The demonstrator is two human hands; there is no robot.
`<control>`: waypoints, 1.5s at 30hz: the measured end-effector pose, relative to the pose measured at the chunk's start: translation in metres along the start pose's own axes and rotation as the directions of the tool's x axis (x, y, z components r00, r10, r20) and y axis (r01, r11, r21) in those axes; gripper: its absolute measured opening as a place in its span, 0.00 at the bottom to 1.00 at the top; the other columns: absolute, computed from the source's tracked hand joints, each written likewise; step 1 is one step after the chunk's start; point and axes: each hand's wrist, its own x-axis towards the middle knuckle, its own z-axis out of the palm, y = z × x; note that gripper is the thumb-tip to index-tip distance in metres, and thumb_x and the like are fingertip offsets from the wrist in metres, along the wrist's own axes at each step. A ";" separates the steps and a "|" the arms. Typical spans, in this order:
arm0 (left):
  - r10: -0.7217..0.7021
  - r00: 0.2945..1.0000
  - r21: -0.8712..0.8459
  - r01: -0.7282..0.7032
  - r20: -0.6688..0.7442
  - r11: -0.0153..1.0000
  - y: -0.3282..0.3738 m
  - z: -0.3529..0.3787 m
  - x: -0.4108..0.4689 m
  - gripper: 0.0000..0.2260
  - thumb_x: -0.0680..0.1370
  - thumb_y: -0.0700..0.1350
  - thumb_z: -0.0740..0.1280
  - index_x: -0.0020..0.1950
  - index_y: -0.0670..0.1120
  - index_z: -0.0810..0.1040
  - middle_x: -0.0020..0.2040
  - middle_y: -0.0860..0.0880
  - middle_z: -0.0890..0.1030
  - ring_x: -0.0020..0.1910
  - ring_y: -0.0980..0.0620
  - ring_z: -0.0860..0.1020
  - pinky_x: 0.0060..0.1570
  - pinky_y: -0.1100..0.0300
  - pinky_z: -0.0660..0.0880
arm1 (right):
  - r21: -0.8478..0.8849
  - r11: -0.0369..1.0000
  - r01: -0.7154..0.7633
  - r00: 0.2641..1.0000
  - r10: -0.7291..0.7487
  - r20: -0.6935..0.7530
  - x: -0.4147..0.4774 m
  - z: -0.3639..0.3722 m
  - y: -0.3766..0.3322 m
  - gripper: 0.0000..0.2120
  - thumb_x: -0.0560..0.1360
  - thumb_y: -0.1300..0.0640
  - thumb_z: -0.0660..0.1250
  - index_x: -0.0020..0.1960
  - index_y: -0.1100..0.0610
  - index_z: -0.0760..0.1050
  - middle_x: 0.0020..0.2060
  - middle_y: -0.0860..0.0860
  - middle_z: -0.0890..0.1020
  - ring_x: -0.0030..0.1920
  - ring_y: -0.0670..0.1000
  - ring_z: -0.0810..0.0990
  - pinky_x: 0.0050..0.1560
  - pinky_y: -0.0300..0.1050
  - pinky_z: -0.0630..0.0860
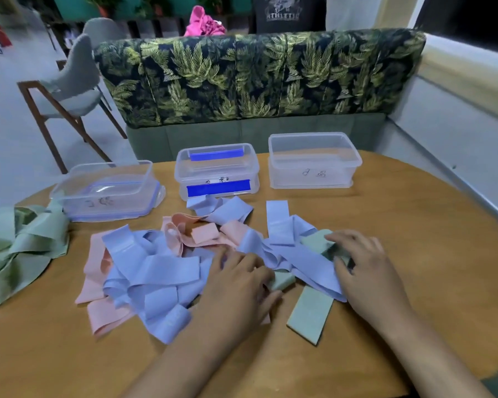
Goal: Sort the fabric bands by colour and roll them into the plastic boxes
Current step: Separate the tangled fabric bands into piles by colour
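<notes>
Our left hand (236, 285) at 6 o'clock lies fingers-bent on the blue and pink bands (156, 271), can't tell its grip; right hand (365, 271) pinches a green band (311, 317) at 4. Three plastic boxes (181, 168) sit at 12, green heap (20, 254) at 9

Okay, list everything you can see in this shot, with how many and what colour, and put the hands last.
boxes: three, clear, in a row at the table's far side
lilac bands: many, lilac, tangled mid-table
pink bands: several, pink, mixed into the lilac
green pile: several bands, green, table's left edge
green band: at least one, green, partly under lilac bands
table: one, wooden
sofa: one, leaf print, behind table
chair: one, grey, back left
cloth: one, bright pink, behind sofa
person: one, dark shirt, behind sofa
left grip: resting on the bands
right grip: fingers curled on green band
</notes>
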 end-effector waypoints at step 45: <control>-0.518 0.756 -0.795 -0.003 -0.399 0.607 -0.113 -0.277 -0.006 0.05 0.83 0.46 0.72 0.56 0.47 0.79 0.49 0.34 0.82 0.44 0.45 0.80 0.51 0.34 0.79 | 0.880 0.442 -0.176 0.761 -0.506 0.407 0.070 0.025 -0.318 0.14 0.76 0.55 0.76 0.62 0.54 0.82 0.52 0.54 0.88 0.49 0.56 0.86 0.52 0.55 0.85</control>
